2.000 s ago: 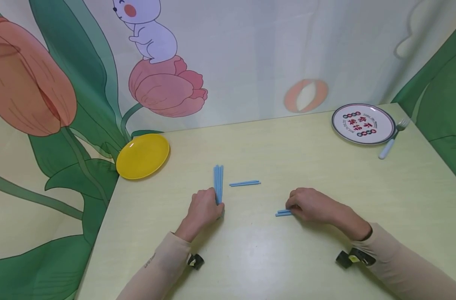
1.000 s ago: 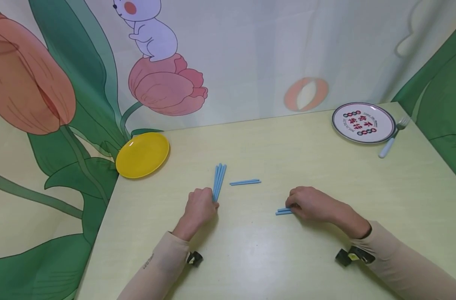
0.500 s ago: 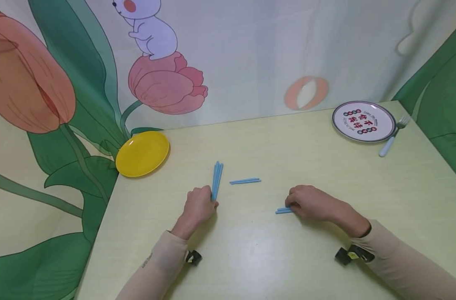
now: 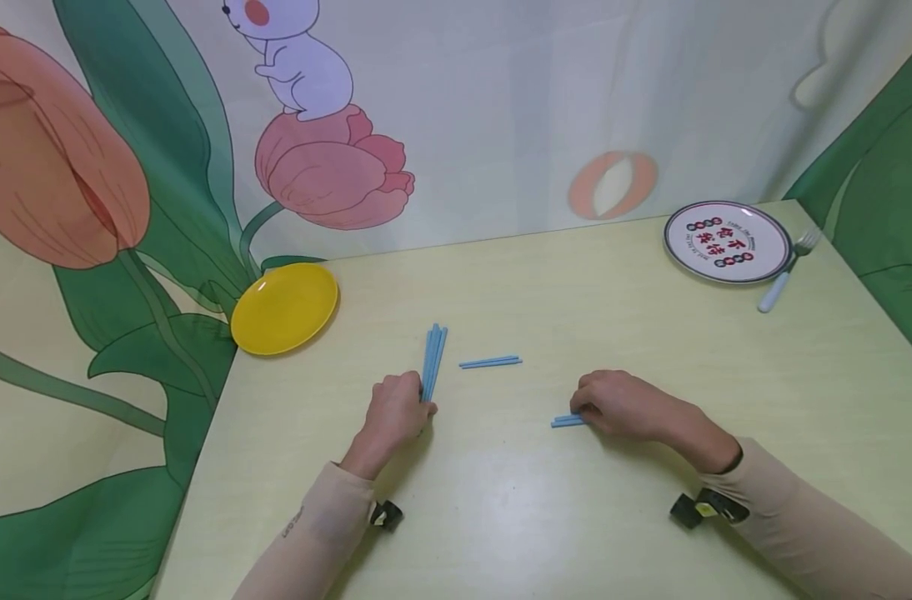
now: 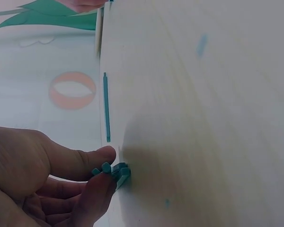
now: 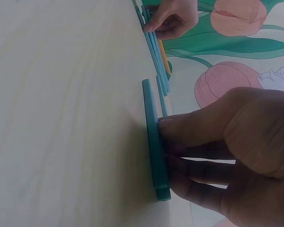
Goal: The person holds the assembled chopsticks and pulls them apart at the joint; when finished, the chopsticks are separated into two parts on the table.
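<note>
My left hand pinches a bundle of several light-blue chopsticks, their far ends pointing away and slightly fanned. In the left wrist view, the chopstick butts stick out between thumb and fingers. A pair of blue chopsticks lies crosswise on the table between the hands, touched by neither. My right hand pinches more blue chopsticks low at the tabletop; two ends show left of the fingers, and the rest is hidden in the head view. A thick chopstick lies along the fingertips in the right wrist view.
A yellow plate sits at the table's back left edge. At the back right is a white plate with red printed characters, and a fork lies against its right side. A printed curtain hangs behind the table.
My left hand has shifted slightly left and toward me, and the chopsticks in it now lean a little and fan out. My right hand and the loose pair stay where they were.
</note>
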Motion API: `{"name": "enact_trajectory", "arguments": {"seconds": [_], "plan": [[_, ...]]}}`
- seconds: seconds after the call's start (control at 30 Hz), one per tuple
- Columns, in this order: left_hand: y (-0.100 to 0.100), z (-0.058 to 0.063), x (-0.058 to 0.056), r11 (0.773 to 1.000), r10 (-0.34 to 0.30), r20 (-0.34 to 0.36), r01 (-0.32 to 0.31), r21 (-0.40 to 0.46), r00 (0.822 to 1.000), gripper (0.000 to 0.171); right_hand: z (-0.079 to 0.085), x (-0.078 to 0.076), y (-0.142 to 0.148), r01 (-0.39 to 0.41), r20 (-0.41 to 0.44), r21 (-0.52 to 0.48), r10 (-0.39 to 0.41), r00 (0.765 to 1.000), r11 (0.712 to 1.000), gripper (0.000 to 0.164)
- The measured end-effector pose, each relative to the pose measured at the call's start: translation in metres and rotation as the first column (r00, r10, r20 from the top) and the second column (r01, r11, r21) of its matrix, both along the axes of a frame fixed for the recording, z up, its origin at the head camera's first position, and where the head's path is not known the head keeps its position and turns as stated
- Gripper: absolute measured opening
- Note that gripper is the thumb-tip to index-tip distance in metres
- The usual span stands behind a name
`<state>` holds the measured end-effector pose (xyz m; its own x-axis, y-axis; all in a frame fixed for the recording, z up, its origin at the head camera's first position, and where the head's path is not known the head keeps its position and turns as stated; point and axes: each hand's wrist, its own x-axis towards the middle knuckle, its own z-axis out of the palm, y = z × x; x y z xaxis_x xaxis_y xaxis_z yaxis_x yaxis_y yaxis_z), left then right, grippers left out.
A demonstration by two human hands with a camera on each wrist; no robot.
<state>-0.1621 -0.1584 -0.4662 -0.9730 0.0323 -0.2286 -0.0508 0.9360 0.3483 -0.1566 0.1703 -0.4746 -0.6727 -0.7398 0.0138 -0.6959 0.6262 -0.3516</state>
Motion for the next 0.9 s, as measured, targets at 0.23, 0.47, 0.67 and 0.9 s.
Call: {"name": "enact_trajectory", "arguments": {"seconds": [0.23, 0.47, 0.67, 0.9], "plan": [[-0.0009, 0.0001, -0.0008, 1.0, 0.007, -0.002, -0.007, 0.007, 1.0, 0.022, 0.0003, -0.0003, -0.0001, -0.001, 0.012, -0.01, 0.001, 1.0, 1.0, 0.011], [-0.0024, 0.0004, 0.0007, 1.0, -0.027, -0.069, 0.027, -0.002, 0.997, 0.02, -0.0015, -0.0004, 0.0003, -0.001, 0.015, -0.003, 0.001, 1.0, 1.0, 0.011], [-0.0023, -0.0001, 0.0012, 0.998, -0.054, -0.14, 0.056, 0.007, 0.989, 0.016, -0.0026, -0.0019, 0.0003, -0.009, 0.022, -0.013, 0.009, 1.0, 1.0, 0.01], [-0.0009, 0.0015, -0.0011, 0.997, -0.068, -0.157, 0.073, 0.023, 0.985, 0.014, 0.0004, -0.0058, 0.0022, 0.011, 0.002, -0.01, -0.011, 1.0, 1.0, 0.008]]}}
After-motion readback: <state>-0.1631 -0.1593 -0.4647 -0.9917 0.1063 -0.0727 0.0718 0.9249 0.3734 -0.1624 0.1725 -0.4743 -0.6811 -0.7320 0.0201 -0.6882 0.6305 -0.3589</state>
